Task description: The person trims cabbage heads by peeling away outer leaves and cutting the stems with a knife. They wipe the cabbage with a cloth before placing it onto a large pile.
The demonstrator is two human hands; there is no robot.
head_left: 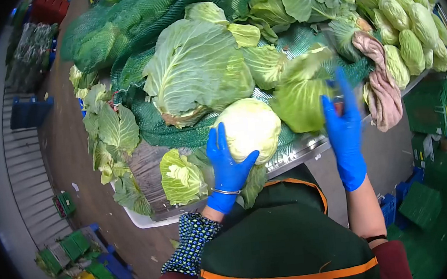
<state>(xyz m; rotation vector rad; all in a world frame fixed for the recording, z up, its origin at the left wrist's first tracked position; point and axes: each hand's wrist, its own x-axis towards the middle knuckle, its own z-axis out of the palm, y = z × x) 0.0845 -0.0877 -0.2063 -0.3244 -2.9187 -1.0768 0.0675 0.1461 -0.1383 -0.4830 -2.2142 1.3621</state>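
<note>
A pale, stripped cabbage (pixel 255 128) sits near the table's front edge. My left hand (pixel 228 163), in a blue glove, grips its left side with fingers and thumb spread around it. To the right, my blue-gloved right hand (pixel 343 128) has its fingers stretched apart and blurred by motion. Close to its fingertips is a loose green cabbage leaf (pixel 303 97), also partly smeared. Something small and dark shows between thumb and forefinger, too blurred to name. Behind the pale cabbage rests a large cabbage in its outer leaves (pixel 195 69).
Green netting (pixel 151 119) lies under and behind the cabbages. Several trimmed, elongated pale-green heads (pixel 411 24) are piled at the back right, beside a pinkish cloth (pixel 382 81). Loose leaves (pixel 118 131) hang at the left edge. Crates (pixel 430 103) stand on the right.
</note>
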